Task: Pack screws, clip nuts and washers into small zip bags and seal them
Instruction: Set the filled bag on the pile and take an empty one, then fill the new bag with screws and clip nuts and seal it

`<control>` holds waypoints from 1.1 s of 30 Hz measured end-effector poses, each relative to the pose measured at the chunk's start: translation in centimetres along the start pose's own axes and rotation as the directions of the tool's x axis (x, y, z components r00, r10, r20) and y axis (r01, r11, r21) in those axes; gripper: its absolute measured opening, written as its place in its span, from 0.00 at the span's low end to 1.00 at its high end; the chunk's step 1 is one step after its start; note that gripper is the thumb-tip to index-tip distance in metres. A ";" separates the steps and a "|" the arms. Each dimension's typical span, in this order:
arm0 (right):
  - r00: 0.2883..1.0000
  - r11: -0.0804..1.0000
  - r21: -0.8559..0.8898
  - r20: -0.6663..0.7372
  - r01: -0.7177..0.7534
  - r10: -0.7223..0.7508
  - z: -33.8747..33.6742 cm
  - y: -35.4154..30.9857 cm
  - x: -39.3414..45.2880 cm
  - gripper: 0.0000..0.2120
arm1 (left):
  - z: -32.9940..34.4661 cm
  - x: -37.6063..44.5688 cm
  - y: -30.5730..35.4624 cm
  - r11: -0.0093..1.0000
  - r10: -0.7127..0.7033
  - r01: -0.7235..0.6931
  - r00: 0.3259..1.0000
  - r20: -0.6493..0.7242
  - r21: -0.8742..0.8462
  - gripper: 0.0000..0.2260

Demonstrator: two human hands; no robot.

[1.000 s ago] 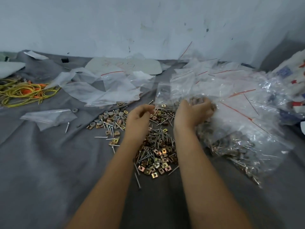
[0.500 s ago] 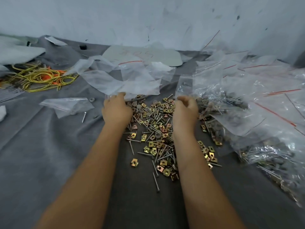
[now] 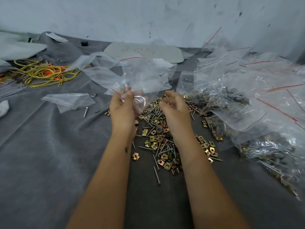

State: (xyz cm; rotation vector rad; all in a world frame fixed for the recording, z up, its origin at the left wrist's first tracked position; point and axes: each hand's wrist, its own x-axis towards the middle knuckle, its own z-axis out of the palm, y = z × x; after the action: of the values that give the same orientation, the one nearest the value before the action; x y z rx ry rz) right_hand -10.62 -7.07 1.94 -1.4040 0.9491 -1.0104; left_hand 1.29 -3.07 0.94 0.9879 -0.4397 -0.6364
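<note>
One clear zip bag point(image 3: 145, 78) w/ red strip, pinched in left grip point(image 3: 122, 106), right grip point(image 3: 175, 108) loose, empty

faint red handwriting on white sheet point(image 3: 145, 52), illegible, no other txt

Zip bag point(image 3: 145, 80): small, clear plastic, thin red line at the mouth; crumpled, raised above the pile, lower corner pinched in the left hand point(image 3: 121, 107); contents not discernible.
Loose pile point(image 3: 159, 129): mixed fasteners spread on grey cloth, between and under both forearms.
Screws point(image 3: 156, 173): long, thin, silver, lying flat at all angles; one apart at left point(image 3: 85, 111).
Clip nuts point(image 3: 135, 156): square, brass-yellow, folded, holed; some scattered off the pile's edges.
Washers point(image 3: 159, 130): round, dark grey, few visible in the pile; one apart at left point(image 3: 93, 95).
Filled bags point(image 3: 247, 113): clear, red-lined, heaped at right, holding the same parts.
Empty bags point(image 3: 69, 100): flat, at left and behind.
</note>
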 end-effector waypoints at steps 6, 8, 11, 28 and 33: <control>0.994 0.938 0.344 0.109 -0.043 0.006 -1.0 0.1 0.2 0.06 | -0.5 0.1 0.2 0.975 -0.147 0.170 0.976 0.163 -0.142 0.05; 0.997 0.945 0.327 0.069 -0.006 -0.018 -1.1 0.0 0.1 0.05 | -0.8 0.0 0.3 0.990 -0.127 0.136 0.974 0.187 -0.037 0.06; 0.995 0.959 0.268 -0.017 0.097 -0.096 -1.3 0.1 0.2 0.06 | -1.2 -0.2 0.3 0.991 -0.082 0.053 0.967 0.241 0.125 0.06; 0.928 0.983 0.069 -0.347 0.173 -0.139 -2.3 1.3 0.7 0.13 | -2.3 0.5 0.7 0.994 0.011 -0.031 0.982 0.187 0.103 0.05; 0.974 0.951 0.249 -0.181 0.182 -0.139 -2.1 0.4 0.1 0.12 | -1.7 -0.5 0.0 0.798 0.103 -0.242 0.957 0.270 0.553 0.26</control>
State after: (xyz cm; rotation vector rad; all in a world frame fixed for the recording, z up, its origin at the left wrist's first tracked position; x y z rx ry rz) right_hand -12.60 -7.89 1.66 -1.2022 0.7892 -1.3395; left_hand 1.93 -1.64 0.06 1.4431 -0.9607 -0.4497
